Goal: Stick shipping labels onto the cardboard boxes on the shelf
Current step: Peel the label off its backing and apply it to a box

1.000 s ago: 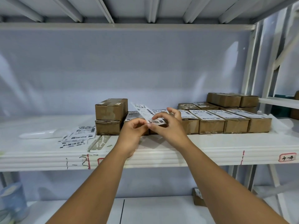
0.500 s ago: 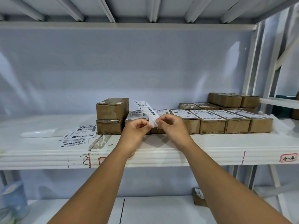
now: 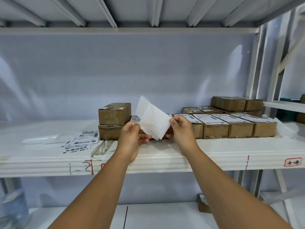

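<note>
1. Head view: left hand (image 3: 132, 139) and right hand (image 3: 181, 129) each pinch one white label sheet (image 3: 151, 119), held over the front edge of the shelf (image 3: 214, 150), mid-length.
2. Blank side faces the camera.
3. Two stacked bare boxes (image 3: 113, 123) stand behind the left hand.
4. Labelled boxes (image 3: 231, 128) run toward the right end.
5. Loose labels (image 3: 84, 139) lie toward the left end.

Brown boxes (image 3: 216, 128) — white, black-barcoded labels (image 3: 82, 141)

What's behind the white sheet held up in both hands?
Behind the white sheet, a labelled box top peeks out at its left edge, and the row of labelled boxes extends to its right. Whatever stands directly behind the sheet is covered.
</note>
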The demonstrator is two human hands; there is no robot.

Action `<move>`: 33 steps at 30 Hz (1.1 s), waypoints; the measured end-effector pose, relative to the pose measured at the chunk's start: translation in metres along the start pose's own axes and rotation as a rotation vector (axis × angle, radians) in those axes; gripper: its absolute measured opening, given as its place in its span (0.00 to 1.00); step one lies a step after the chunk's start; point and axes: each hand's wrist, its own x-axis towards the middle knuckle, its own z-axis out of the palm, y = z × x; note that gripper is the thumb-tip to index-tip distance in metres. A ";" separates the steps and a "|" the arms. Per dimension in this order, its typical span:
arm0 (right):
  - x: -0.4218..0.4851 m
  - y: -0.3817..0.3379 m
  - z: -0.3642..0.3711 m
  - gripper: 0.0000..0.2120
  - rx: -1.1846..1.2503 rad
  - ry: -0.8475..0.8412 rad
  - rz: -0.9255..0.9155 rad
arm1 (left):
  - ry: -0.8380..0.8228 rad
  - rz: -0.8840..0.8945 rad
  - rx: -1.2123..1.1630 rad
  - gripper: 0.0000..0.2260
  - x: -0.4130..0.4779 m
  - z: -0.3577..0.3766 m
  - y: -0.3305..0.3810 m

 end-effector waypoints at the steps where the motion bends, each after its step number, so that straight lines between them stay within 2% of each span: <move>1: 0.001 0.000 -0.001 0.10 0.010 0.021 0.008 | 0.009 -0.009 -0.028 0.10 0.000 0.000 0.000; 7: 0.007 0.004 -0.003 0.12 0.044 0.177 0.037 | 0.069 -0.026 -0.171 0.10 0.002 0.000 0.002; 14: 0.007 0.003 -0.009 0.07 -0.041 0.439 -0.061 | 0.248 0.031 0.001 0.10 0.009 0.002 -0.007; 19: 0.009 0.005 -0.013 0.07 0.035 0.533 -0.013 | 0.407 0.077 0.039 0.07 0.007 0.002 -0.005; 23: 0.012 0.007 -0.015 0.07 0.168 0.532 0.075 | 0.507 0.076 -0.083 0.07 0.005 0.000 -0.002; 26: 0.010 0.003 -0.015 0.10 0.222 0.531 0.083 | 0.522 0.070 -0.113 0.08 0.006 -0.001 -0.001; 29: 0.009 -0.003 -0.016 0.13 0.435 0.518 0.089 | 0.529 0.068 -0.019 0.09 0.007 0.000 -0.003; 33: 0.005 -0.007 -0.017 0.12 0.534 0.488 0.092 | 0.342 0.098 0.218 0.09 0.009 0.001 -0.010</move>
